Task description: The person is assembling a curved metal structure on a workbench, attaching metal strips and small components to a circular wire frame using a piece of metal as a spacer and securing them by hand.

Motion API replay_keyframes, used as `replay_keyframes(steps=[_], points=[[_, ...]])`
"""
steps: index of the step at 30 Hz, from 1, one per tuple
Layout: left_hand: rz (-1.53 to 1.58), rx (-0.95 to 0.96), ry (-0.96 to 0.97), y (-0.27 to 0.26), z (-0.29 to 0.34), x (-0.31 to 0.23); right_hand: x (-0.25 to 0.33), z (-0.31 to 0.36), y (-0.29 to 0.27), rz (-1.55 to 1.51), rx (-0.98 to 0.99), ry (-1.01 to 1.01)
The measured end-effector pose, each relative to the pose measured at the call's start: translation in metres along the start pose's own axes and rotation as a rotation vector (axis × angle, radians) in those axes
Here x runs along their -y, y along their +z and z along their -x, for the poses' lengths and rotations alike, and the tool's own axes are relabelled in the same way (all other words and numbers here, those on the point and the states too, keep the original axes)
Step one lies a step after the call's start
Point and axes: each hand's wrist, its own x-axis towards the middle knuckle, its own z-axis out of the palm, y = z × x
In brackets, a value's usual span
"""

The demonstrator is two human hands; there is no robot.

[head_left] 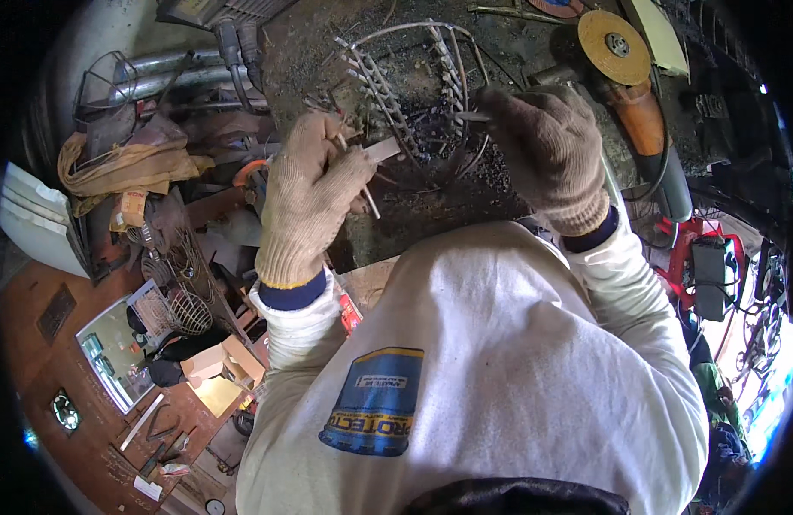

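Beige-gloved, the left hand [317,176] is gripping a thin rod [370,202] and a flat strip [382,151], the right hand [551,133] is clasping a pointed metal piece [472,116], and the rung-lined wire frame [450,75] is lying between them toward twelve o'clock, presumably so both can reach it

Rod, strip and frame, all in play between the hands!
Here's the thin rod [371,202], slanting through the left hand [315,176], its lower end poking out below the fingers; the flat, pale strip [383,150] juts rightward from the same grip. Between and beyond both hands sits the frame [381,90], curved bars with two rows of short pegs. From the right hand [546,142], a grey tip [472,116] points left, whether touching the frame I can't tell.
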Motion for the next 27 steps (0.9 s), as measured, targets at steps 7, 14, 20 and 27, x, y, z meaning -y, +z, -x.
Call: replay_keyframes(steps=[7, 14, 20, 27], points=[[-0.085, 0.02, 0.014, 0.007, 0.007, 0.01, -0.002, 0.031, 0.015, -0.143, 0.063, 0.045], [-0.109, 0.006, -0.008, 0.013, 0.005, 0.011, 0.001, 0.03, 0.02, -0.153, 0.111, 0.047], [-0.087, -0.044, -0.029, 0.02, 0.004, 0.006, 0.004, 0.029, 0.027, -0.163, 0.09, -0.043], [-0.227, -0.049, -0.02, 0.021, 0.003, 0.0, 0.01, 0.02, 0.034, -0.193, 0.143, -0.116]])
